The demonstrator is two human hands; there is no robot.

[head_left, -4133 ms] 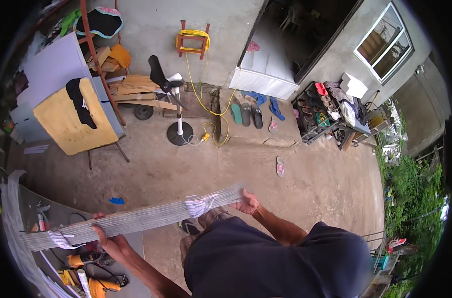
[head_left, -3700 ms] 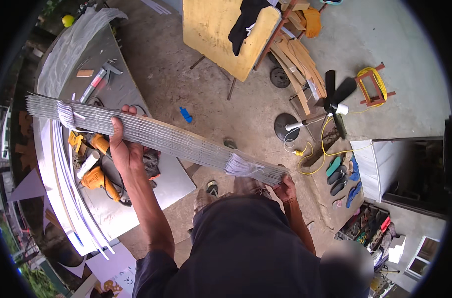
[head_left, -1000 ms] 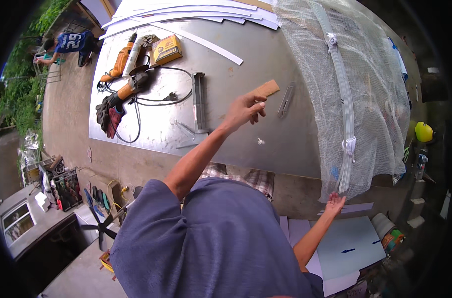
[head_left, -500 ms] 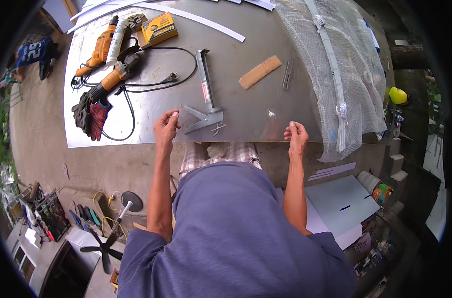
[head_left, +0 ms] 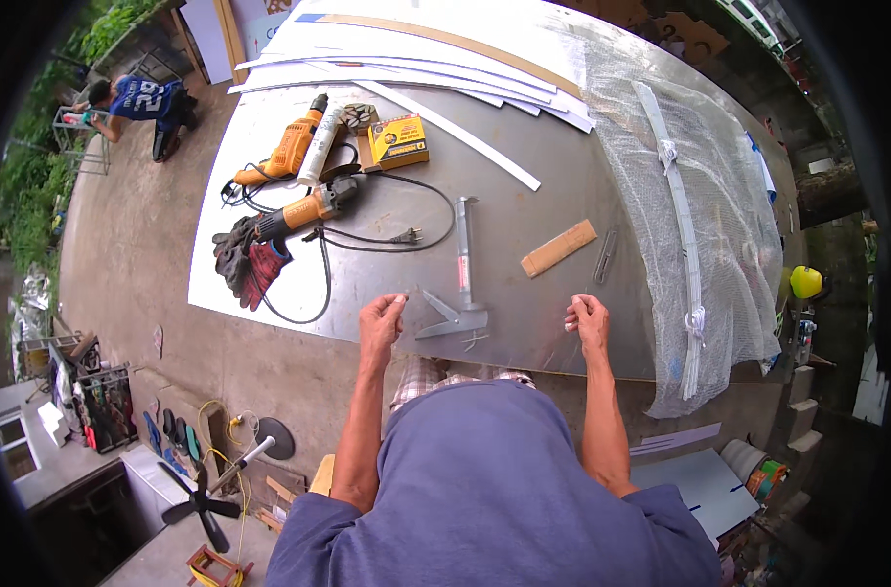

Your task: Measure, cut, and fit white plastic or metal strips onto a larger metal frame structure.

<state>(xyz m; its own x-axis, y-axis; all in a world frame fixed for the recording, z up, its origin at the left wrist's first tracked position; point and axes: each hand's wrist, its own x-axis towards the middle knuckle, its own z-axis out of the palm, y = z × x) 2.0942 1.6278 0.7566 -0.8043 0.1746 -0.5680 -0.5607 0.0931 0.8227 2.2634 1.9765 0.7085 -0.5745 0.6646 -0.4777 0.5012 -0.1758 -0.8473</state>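
Left hand (head_left: 381, 323): hangs over the near side of the table, fingers curled in and thumb close to the fingertips; whether they pinch something tiny cannot be told.
Right hand (head_left: 590, 321): well apart from the left, loosely bent; nothing held shows, though the inside of the grip is hidden.
Caulking gun (head_left: 464, 266): lies on the table between the hands, its handle just beside the left fingertips and seemingly not touched. A careless sweep of that wrist could knock the handle toward the table's near edge.
Wood piece (head_left: 559, 248): flat on the table, beyond the right hand, beside a slim grey tool (head_left: 605, 256).
Table (head_left: 533, 338): bare metal near the hands, smooth-looking, so loose things might slide if bumped.
Grinder (head_left: 303, 213): to the left, next to the gloves (head_left: 254, 269); its cord (head_left: 326, 284) loops close to the near edge. A snagged forearm could drag the tool.
Strip bundle (head_left: 686, 225): tied, lying on a clear plastic sheet (head_left: 744, 254) that droops past the edge; a tug on the sheet could pull the bundle off.
Co-worker (head_left: 150, 106): crouches far to the left, well apart.
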